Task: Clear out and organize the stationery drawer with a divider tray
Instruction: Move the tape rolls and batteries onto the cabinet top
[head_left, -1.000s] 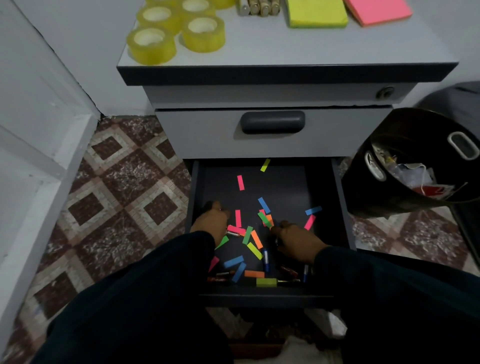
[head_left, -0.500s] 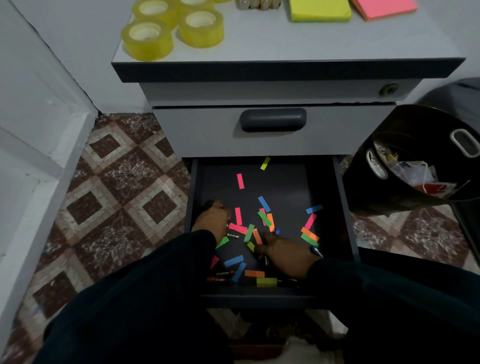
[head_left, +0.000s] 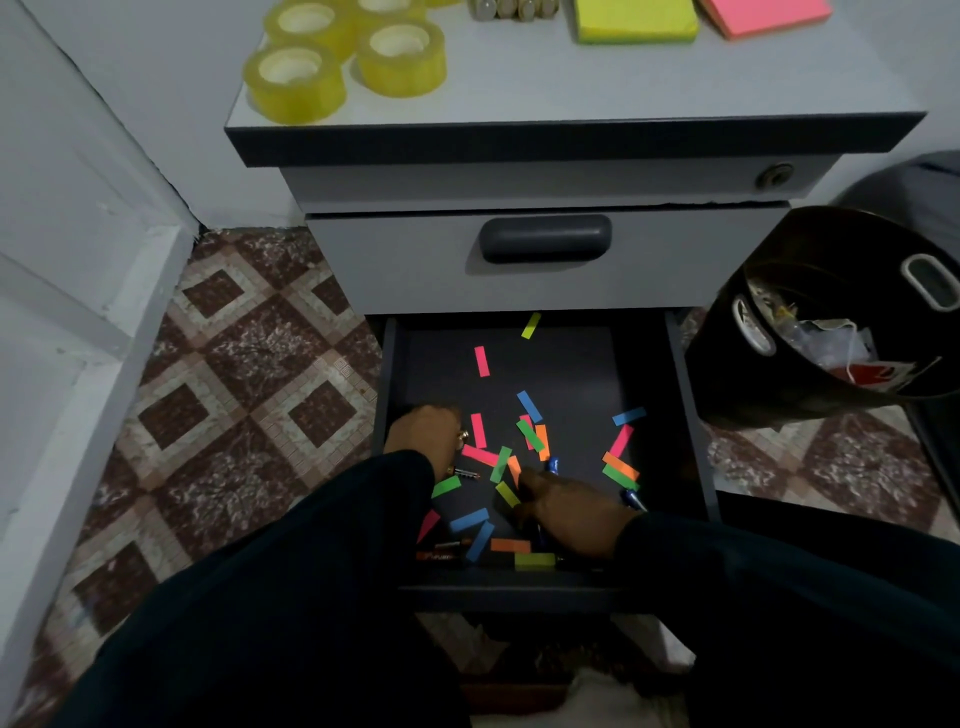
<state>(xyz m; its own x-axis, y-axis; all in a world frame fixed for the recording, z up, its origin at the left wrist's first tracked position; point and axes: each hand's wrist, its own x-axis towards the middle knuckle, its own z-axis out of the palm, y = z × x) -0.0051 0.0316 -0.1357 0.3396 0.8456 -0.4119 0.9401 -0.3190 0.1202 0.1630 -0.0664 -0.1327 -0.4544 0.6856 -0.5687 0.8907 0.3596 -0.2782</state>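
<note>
A home office corner: a grey pedestal drawer unit (head_left: 545, 260) with a lock (head_left: 774, 175), tape rolls (head_left: 296, 83) and sticky-note pads (head_left: 636, 21) on top, patterned floor tiles (head_left: 249, 374), a black waste bin (head_left: 831, 332) beside it.

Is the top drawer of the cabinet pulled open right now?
No, the top drawer sits flush and closed, and only the bottom drawer below it is pulled out.

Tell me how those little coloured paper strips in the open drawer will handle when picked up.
The coloured strips look thin and flat on the drawer floor, so probably very light and floppy. They likely slide rather than lift, hard for fingers to pinch. Overlapping ones may come up together.
</note>
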